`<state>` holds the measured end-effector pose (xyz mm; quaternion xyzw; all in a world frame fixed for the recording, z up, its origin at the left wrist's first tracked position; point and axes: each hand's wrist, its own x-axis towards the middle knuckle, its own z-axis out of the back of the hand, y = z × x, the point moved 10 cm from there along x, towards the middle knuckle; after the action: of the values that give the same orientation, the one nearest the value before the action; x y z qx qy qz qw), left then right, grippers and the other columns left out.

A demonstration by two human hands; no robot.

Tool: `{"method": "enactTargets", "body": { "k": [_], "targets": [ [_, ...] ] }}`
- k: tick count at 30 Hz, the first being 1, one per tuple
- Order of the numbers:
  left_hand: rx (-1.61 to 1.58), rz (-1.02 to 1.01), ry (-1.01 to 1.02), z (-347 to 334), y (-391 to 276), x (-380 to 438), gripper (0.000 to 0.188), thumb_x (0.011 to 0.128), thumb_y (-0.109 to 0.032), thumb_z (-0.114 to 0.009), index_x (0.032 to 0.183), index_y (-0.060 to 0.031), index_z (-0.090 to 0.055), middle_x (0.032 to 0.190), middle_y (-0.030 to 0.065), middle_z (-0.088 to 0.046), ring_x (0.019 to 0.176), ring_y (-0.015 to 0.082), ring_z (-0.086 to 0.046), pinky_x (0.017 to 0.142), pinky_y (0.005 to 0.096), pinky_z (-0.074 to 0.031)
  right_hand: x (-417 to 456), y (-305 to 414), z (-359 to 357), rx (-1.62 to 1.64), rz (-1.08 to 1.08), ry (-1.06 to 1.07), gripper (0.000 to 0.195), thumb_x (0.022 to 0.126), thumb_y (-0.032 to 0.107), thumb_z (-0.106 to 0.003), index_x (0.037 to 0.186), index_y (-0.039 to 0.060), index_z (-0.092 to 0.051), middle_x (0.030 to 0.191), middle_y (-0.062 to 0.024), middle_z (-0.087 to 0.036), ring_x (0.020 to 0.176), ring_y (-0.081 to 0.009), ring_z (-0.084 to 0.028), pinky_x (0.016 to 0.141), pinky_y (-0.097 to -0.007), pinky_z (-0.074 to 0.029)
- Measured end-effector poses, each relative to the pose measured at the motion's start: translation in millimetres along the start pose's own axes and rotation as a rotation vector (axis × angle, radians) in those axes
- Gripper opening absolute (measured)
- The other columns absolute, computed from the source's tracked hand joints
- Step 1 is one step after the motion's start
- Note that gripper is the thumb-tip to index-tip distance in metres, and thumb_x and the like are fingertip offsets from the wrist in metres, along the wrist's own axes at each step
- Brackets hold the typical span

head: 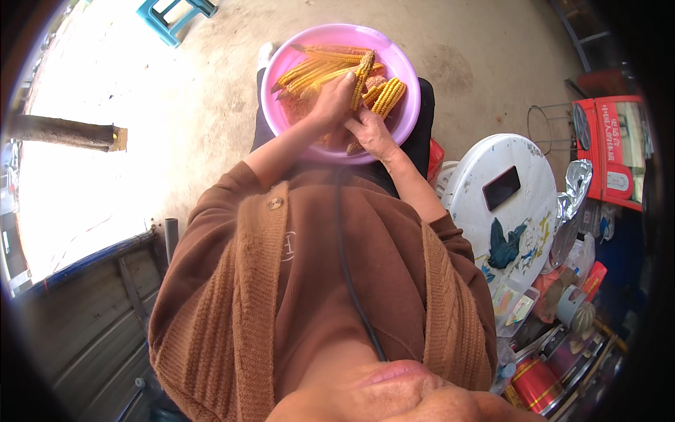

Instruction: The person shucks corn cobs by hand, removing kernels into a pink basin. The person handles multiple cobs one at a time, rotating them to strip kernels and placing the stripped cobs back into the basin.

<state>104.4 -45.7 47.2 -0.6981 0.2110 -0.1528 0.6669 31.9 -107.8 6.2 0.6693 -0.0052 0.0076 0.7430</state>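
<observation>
A pink plastic basin [411, 113] rests on the person's lap, holding several ears of yellow dried corn [308, 74] and loose bits low inside. My left hand [335, 100] grips one ear of corn [362, 79], its thumb along the side and the darker tip pointing up and away. At the lower end of that same ear, my right hand [372, 132] has its fingers closed in; some fingertips are hidden. Just right of the hands, a shorter piece of corn [389, 97] with bare edges leans in the basin.
To the right, a round white table [474, 158] bears a phone [501, 188] and a dark teal cloth or glove [504, 242]. Beyond are a red box [606, 153], bags and tins. A blue plastic stool [166, 24] stands upper left; a wooden post [68, 132] lies further left.
</observation>
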Motion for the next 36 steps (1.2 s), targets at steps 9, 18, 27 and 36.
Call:
{"method": "enactTargets", "body": {
  "k": [9, 18, 27, 36],
  "targets": [
    [-0.150, 0.121, -0.046, 3, -10, -7, 0.040, 0.104, -0.031, -0.037, 0.097, -0.0008, -0.063, 0.083, 0.0092, -0.065, 0.069, 0.0170, -0.060, 0.066, 0.0312, -0.051, -4, 13, -3, -0.070, -0.110, 0.020, 0.031, 0.090, 0.026, -0.064, 0.108, 0.0014, -0.069, 0.098, -0.0179, -0.071, 0.092, -0.0294, -0.068, 0.082, -0.0371, -0.051],
    [-0.184, 0.094, 0.074, -4, 1, -2, 0.035, 0.102, -0.024, -0.038, 0.117, 0.0002, -0.059, 0.100, 0.0126, -0.064, 0.081, 0.0190, -0.063, 0.074, 0.0312, -0.053, -1, 0, 2, 0.002, -0.070, -0.029, 0.038, 0.092, 0.033, -0.064, 0.106, -0.0022, -0.068, 0.093, -0.0150, -0.070, 0.086, -0.0221, -0.067, 0.080, -0.0347, -0.050],
    [-0.127, 0.045, 0.190, -11, 5, -11, 0.049, 0.102, -0.021, -0.044, 0.146, -0.0005, -0.041, 0.132, 0.0110, -0.056, 0.117, 0.0176, -0.053, 0.104, 0.0312, -0.039, 2, -4, 4, 0.344, -0.007, -0.054, 0.036, 0.096, 0.031, -0.062, 0.113, -0.0013, -0.064, 0.102, -0.0076, -0.068, 0.091, -0.0143, -0.062, 0.084, -0.0299, -0.048],
    [-0.130, 0.066, 0.191, -9, 6, -5, 0.037, 0.102, -0.024, -0.044, 0.124, -0.0003, -0.061, 0.110, 0.0105, -0.066, 0.098, 0.0174, -0.060, 0.089, 0.0324, -0.048, -1, 2, 7, -0.040, -0.038, -0.047, 0.035, 0.096, 0.024, -0.064, 0.119, -0.0020, -0.061, 0.106, -0.0043, -0.066, 0.096, -0.0101, -0.060, 0.086, -0.0259, -0.050]
  ]
}}
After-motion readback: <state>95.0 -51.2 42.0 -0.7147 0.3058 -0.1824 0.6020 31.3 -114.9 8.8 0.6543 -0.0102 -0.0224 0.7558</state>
